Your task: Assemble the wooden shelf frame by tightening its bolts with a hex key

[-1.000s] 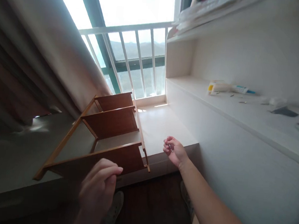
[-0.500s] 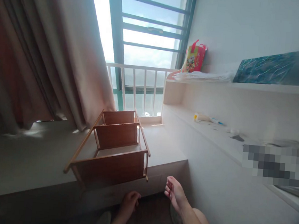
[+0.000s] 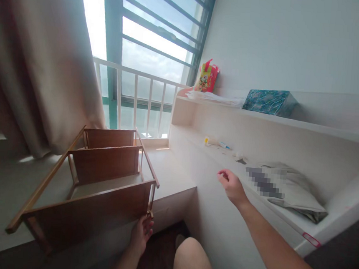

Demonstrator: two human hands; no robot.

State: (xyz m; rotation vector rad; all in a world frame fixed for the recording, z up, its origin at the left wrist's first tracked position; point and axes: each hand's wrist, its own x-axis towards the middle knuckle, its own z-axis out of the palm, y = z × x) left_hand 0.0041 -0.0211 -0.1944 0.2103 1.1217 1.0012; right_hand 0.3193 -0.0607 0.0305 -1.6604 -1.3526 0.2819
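A brown wooden rack (image 3: 107, 203) with several panels between slim rails lies tipped over on the pale ledge. My left hand (image 3: 141, 236) is at its near right corner, fingers curled against the end of a rail; the exact grip is partly hidden. Out over the front of the lower shelf (image 3: 194, 146) is my right hand (image 3: 233, 187), its fingers bent inward and the inside of the hand hidden. Beyond it on that shelf lie a yellow-capped white bottle (image 3: 210, 142), a blue-and-white slim item (image 3: 224, 145) and a small dark piece (image 3: 241, 161).
A grey cloth item (image 3: 303, 191) covers the shelf's right part, beside a blurred patch. The upper shelf (image 3: 318, 129) carries papers (image 3: 217, 99), a red-yellow bag (image 3: 207, 79) and a teal box (image 3: 265, 102). A white railing (image 3: 136, 91) and curtain (image 3: 61, 78) stand behind. My knee (image 3: 194, 257) is below.
My left hand has come up to the rack's corner. My right hand has moved up and right toward the lower shelf. The view has turned right.
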